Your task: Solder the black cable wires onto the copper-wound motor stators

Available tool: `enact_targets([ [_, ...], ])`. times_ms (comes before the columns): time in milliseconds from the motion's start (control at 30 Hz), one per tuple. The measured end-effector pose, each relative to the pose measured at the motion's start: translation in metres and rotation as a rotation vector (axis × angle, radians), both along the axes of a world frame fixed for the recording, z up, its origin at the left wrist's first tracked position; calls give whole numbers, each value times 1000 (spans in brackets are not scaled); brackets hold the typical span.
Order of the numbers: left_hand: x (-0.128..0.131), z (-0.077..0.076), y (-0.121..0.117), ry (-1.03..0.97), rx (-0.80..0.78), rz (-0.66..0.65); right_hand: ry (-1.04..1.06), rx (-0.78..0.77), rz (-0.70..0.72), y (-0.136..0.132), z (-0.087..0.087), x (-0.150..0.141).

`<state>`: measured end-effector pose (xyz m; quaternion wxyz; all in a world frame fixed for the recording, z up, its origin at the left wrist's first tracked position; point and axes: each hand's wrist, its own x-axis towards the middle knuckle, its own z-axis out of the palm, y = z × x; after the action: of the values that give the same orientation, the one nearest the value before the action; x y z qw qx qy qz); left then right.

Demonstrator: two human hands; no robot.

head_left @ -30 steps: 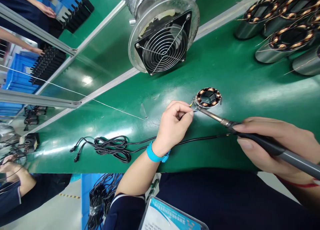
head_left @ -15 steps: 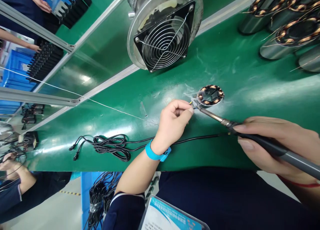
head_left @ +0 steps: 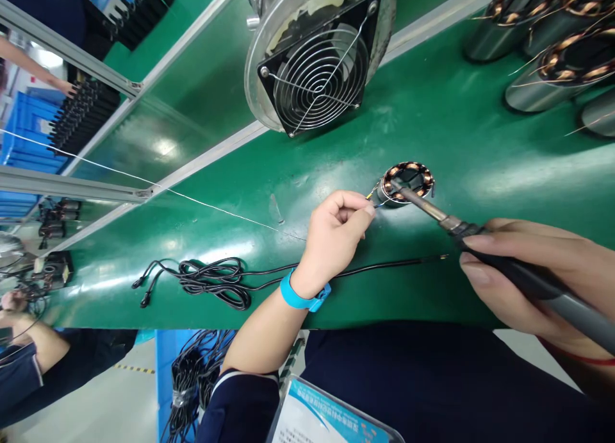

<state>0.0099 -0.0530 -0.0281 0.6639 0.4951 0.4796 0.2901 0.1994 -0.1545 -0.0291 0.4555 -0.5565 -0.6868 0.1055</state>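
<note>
Between the thumb and forefinger of my left hand [head_left: 335,233] are thin wires [head_left: 382,203], with yellow and blue showing at the fingertips, beside a small copper-wound stator [head_left: 414,172]. My right hand [head_left: 542,270] grips a soldering iron [head_left: 430,209] like a pen; its metal tip lies over the near-left part of the stator's top, and I cannot tell whether it touches. A thin solder wire [head_left: 211,206] stretches in from the left and ends out of sight near my left hand. Beneath my left wrist runs a black cable [head_left: 384,266] with a bared end.
A round fan with a wire guard [head_left: 319,90] hangs above the green bench [head_left: 480,174]. Several larger stators [head_left: 538,97] stand at the upper right. Coiled cable [head_left: 216,279] lies left of my wrist, and a blue bin of cables [head_left: 185,379] sits below. Co-workers' hands show at left.
The soldering iron's tip has moved from beside my left fingertips, up and right over the stator. Smoke around the stator has thinned. My left hand keeps its pinch almost unmoved.
</note>
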Motion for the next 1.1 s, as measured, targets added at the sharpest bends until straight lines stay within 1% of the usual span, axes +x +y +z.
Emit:
enact_targets([
  [100,0,1,0,-21,24,2,-109,95,56,5,3,-3],
  [200,0,1,0,-11,35,2,-197,33,62,12,10,-1],
  [300,0,1,0,1,52,2,-244,13,77,22,19,3],
  [433,2,6,1,1,3,20,-296,-35,62,41,25,7],
  [533,5,11,0,7,-17,53,-347,-80,117,55,22,6],
  [600,6,13,0,15,-18,61,-320,-86,143,61,15,3],
  [733,4,11,-2,41,1,45,-232,-30,142,65,0,-2],
  [800,2,7,-3,62,88,26,-201,-30,128,65,-5,-4],
  [833,1,5,-3,77,163,18,-182,-37,119,65,-6,-4],
  [1000,4,-6,-3,180,696,4,-115,-55,109,66,-8,-6],
  [1067,7,-8,-3,204,850,-8,-102,-46,119,67,-8,-6],
  [1100,9,-8,-3,212,893,-14,-95,-43,122,67,-9,-6],
])
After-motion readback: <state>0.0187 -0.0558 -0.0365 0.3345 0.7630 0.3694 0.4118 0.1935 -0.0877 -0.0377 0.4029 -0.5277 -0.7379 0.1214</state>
